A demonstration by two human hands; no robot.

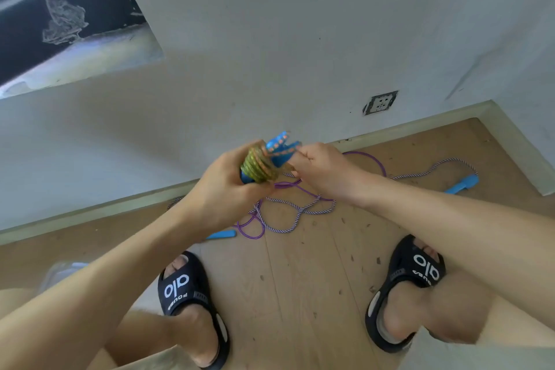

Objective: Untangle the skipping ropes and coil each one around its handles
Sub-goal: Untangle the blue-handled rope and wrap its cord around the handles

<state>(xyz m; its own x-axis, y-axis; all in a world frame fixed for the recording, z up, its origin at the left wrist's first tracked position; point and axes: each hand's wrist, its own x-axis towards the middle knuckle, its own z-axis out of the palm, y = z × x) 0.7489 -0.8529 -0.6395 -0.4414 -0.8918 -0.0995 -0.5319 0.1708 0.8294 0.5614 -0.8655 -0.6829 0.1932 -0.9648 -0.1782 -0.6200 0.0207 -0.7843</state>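
My left hand [223,186] grips a pair of blue handles [280,147] with a green-yellow rope [258,167] coiled round them. My right hand [322,171] pinches the end of that rope at the handles' upper part. On the wooden floor below lie a purple rope [255,230] and a purple-and-white striped rope [295,213], looped over each other. One blue handle [462,185] lies at the right, joined to the striped rope. Another blue handle [222,234] lies at the left by the tangle.
White wall with a socket [380,103] and a skirting board [420,126] runs behind the ropes. My feet in black sandals [192,300] [405,288] stand on the wooden floor [300,285], which carries small debris. A dark window recess [60,9] is at upper left.
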